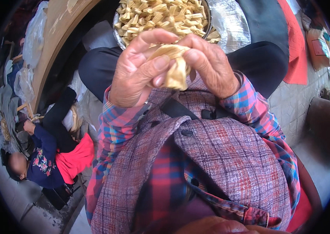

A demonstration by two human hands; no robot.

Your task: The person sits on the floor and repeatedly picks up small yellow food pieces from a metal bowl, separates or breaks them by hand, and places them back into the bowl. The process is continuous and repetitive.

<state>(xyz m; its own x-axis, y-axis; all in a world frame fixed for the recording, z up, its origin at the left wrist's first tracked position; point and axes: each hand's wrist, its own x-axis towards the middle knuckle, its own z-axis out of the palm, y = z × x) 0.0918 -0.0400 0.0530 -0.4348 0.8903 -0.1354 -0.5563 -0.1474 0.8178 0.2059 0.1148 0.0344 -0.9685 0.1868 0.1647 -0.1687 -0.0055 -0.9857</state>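
My left hand point(137, 68) grips a pale yellow pleated strip point(176, 77) between its thumb and fingers. It looks like bean-curd skin or husk; I cannot tell which. Part of the strip is folded over, and one end hangs below my fingers. At the upper right of the fold, the thumb and forefinger of my right hand point(208, 64) pinch it. Just beyond both hands, a round metal basin point(118, 36) is heaped with similar knotted yellow pieces point(165, 16). My fingers hide the basin's near edge.
Right of the basin lies a shiny, plastic-covered round surface point(232, 26), with a few yellow pieces beside it. A curved wooden edge point(56, 44) runs along the left. Another person point(43, 163) sits at lower left. A filled bag point(320, 48) stands at far right, above a brown seat-like object point(324, 125).
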